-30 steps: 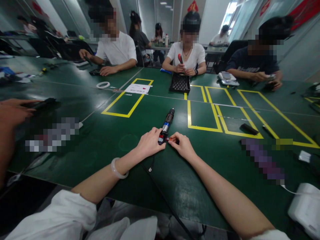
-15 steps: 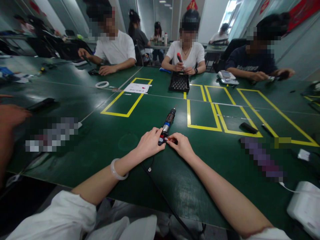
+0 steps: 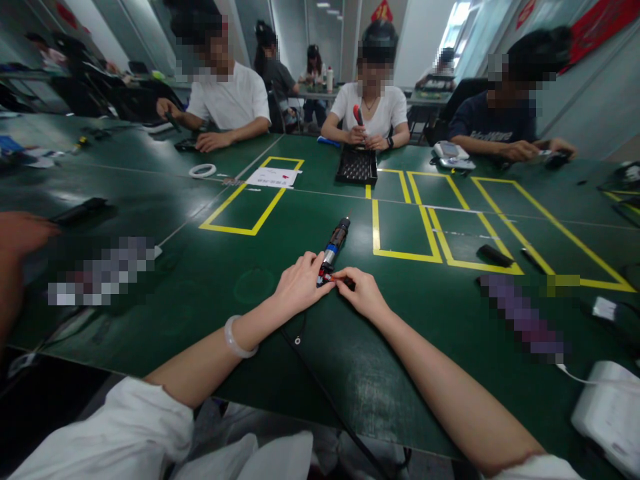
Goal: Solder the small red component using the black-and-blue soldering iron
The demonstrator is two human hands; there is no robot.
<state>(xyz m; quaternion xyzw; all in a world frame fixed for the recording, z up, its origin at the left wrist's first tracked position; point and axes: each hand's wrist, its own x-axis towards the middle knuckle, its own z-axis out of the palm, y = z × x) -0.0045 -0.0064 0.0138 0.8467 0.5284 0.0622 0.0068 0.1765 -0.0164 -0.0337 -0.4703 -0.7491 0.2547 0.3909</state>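
An opened electric screwdriver (image 3: pixel 337 241) lies on the green table, its thin tip pointing away from me. It shows dark housing, a silver body and a blue band. My left hand (image 3: pixel 300 283) is closed around its near end, thumb and fingers against small red and black parts there. My right hand (image 3: pixel 367 293) pinches close beside that end, its fingertips almost meeting my left thumb. What the right fingertips hold is too small to make out. A black cable (image 3: pixel 325 387) runs from under my left hand over the table edge, with a small ring terminal (image 3: pixel 297 341) beside it.
Yellow tape outlines (image 3: pixel 407 256) mark the table. Across it sit co-workers, one behind a black tray (image 3: pixel 357 168). A white paper (image 3: pixel 273 177), a tape roll (image 3: pixel 203 171), a black piece (image 3: pixel 495 255) and a white box (image 3: pixel 610 413) lie around. Another person's hand (image 3: pixel 25 230) is at left.
Both hands stay at the screwdriver's near end, with slight finger shifts; my left thumb reaches a little further right. The whole view has shifted slightly.
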